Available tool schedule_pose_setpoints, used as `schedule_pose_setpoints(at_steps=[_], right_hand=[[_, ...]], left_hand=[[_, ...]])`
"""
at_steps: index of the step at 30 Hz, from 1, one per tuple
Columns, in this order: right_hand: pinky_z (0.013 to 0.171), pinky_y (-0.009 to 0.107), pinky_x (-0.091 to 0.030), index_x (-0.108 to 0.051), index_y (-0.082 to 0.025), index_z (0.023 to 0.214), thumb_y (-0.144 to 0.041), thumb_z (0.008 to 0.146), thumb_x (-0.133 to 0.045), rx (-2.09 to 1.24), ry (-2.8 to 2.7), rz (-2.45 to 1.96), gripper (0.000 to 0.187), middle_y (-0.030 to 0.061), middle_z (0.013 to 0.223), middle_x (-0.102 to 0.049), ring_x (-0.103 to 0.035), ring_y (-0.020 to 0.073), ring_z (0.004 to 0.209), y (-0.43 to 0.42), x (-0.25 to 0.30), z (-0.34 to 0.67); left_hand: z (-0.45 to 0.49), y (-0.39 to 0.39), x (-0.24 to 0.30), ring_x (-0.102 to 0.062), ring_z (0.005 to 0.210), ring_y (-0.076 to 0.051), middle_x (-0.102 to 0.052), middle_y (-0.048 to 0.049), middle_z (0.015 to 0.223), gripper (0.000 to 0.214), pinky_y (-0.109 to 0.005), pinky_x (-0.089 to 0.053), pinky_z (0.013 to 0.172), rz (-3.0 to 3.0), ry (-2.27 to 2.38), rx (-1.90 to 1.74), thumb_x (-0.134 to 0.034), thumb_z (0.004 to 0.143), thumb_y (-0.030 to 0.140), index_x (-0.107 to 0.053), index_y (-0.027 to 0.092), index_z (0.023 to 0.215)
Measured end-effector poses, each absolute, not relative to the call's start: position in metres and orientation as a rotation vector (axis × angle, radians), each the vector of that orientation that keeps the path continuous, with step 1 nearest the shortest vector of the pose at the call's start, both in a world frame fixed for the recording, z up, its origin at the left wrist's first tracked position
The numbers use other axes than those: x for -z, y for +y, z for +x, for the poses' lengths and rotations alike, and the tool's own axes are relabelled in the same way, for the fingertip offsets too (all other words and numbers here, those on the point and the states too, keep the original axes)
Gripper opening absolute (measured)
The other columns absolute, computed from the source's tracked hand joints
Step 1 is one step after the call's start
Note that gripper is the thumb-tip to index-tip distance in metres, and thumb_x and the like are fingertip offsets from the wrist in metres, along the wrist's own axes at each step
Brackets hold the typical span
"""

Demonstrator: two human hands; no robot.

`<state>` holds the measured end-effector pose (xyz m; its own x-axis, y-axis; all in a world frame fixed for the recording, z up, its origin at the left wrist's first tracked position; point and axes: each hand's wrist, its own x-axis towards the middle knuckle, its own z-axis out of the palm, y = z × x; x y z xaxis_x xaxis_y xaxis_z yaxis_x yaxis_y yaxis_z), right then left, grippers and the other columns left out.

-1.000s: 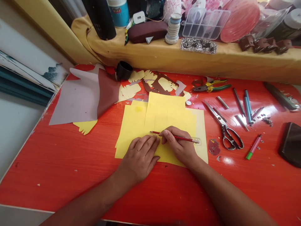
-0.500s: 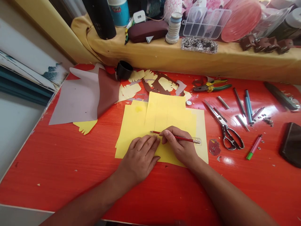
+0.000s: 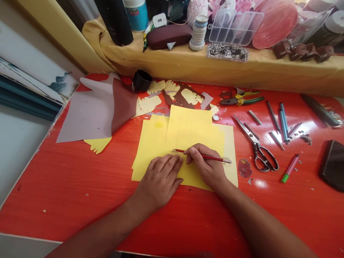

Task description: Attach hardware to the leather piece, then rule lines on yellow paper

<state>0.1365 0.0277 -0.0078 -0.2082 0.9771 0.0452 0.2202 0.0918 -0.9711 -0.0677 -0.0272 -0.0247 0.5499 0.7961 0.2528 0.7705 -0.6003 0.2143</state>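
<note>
Several overlapping yellow paper sheets [image 3: 150,143] lie on the red table, with thin pencil lines on the top ones. My left hand [image 3: 162,177] rests flat on them, its fingers stretched out over part of a clear ruler [image 3: 227,161]. In my right hand [image 3: 205,165] is a red pencil [image 3: 212,157], pinched between thumb and fingers and slanting low over the paper. The pencil's tip points left, just beyond my left fingertips, near the ruler's upper edge. Both hands cover most of the ruler between its ends.
To the right lie scissors [image 3: 256,143], pliers [image 3: 243,98], a pink marker [image 3: 290,168], blue pens [image 3: 283,122] and a dark phone-like object [image 3: 333,165]. Behind the sheets are paper scraps [image 3: 150,104] and a black cup [image 3: 142,80]. Grey-and-brown sheet material [image 3: 88,111] sits at left.
The pencil and my right hand have shifted very slightly to the right. My left hand stays where it was on the paper.
</note>
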Motion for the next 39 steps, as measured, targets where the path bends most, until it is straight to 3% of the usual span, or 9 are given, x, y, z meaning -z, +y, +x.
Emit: schedule_pose_setpoints(at_steps=[17, 30, 39], right_hand=[[0.069, 0.028, -0.050, -0.067, -0.022, 0.080, -0.039, 0.109, -0.056, -1.177, -1.619, -1.236, 0.035, 0.0009, 0.073, -0.070, -0.064, 0.0152, 0.068, 0.027, 0.008, 0.136], [0.068, 0.029, -0.050, -0.064, -0.022, 0.078, -0.041, 0.109, -0.054, -1.198, -1.680, -1.264, 0.038, 0.0016, 0.072, -0.069, -0.063, 0.0162, 0.068, 0.028, 0.005, 0.137], [0.068, 0.028, -0.050, -0.068, -0.022, 0.086, -0.040, 0.109, -0.054, -1.243, -1.775, -1.258, 0.032, 0.0006, 0.075, -0.071, -0.065, 0.0152, 0.069, 0.030, -0.007, 0.141]], left_hand=[[-0.068, -0.027, 0.025, -0.057, 0.137, -0.030, -0.066, -0.0132, 0.149, 0.048, -0.046, -0.045, 0.111, 2.699, 1.370, -0.489, -0.055, 0.108, 0.033, -0.058, 0.013, 0.151], [-0.068, -0.027, 0.026, -0.055, 0.138, -0.030, -0.066, -0.0135, 0.148, 0.047, -0.046, -0.040, 0.113, 2.706, 1.362, -0.506, -0.047, 0.112, 0.034, -0.057, 0.010, 0.150], [-0.068, -0.027, 0.026, -0.056, 0.137, -0.030, -0.066, -0.0135, 0.148, 0.047, -0.046, -0.041, 0.112, 2.717, 1.371, -0.503, -0.049, 0.110, 0.034, -0.058, 0.010, 0.150]])
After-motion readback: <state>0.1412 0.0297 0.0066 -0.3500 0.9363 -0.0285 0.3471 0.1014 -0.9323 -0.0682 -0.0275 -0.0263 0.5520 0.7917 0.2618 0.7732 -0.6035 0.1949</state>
